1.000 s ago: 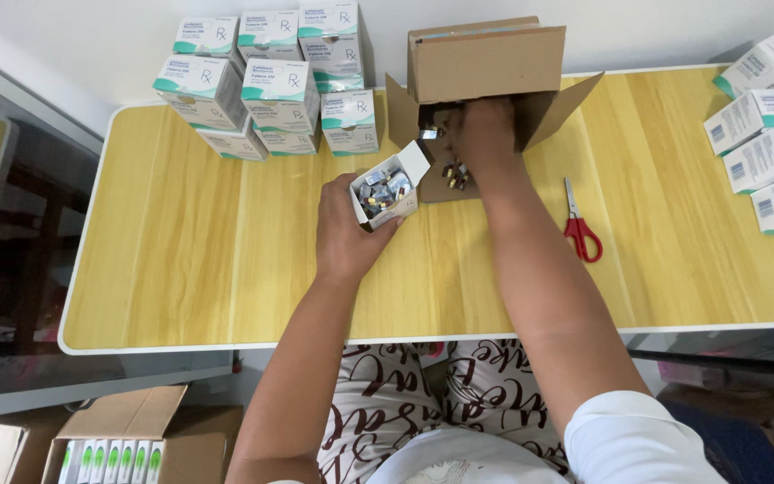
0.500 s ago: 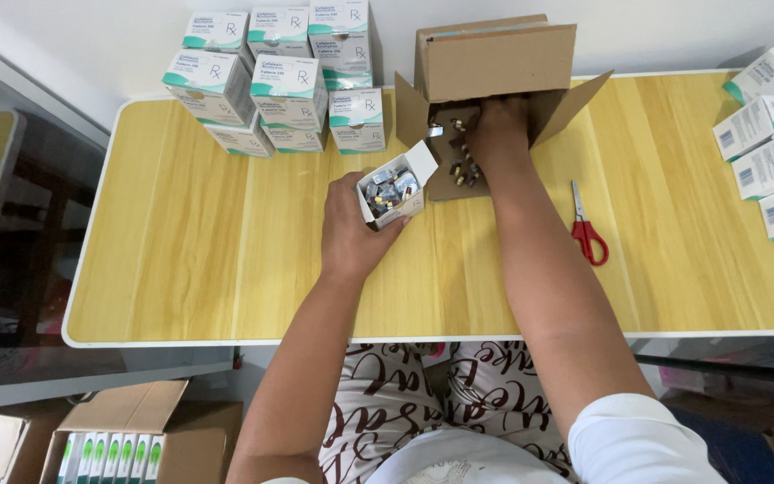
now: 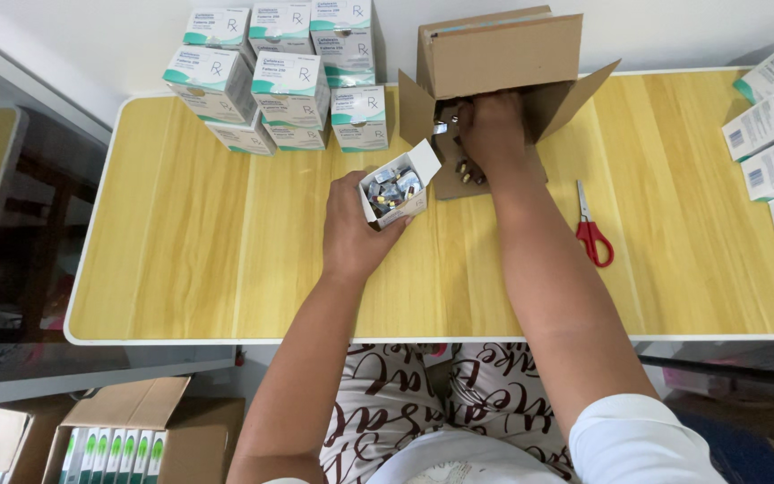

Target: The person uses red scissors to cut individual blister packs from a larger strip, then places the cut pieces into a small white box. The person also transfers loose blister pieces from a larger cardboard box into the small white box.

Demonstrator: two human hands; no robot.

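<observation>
Left hand (image 3: 351, 235) held a small open white carton (image 3: 396, 193); right hand (image 3: 493, 134) reached into a brown cardboard box (image 3: 503, 54).
Left fingers wrapped the light, crushable carton's sides, the likely safest hold; right fingers' state could not be told.

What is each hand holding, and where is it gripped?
Left hand grips the small open white box around its lower body. Right hand reaches into the cardboard carton; what it holds cannot be told.

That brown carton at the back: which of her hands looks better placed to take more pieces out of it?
The right hand, probably: it is already inside the open brown carton. The left hand is busy holding the small open white box upright over the table.
</observation>
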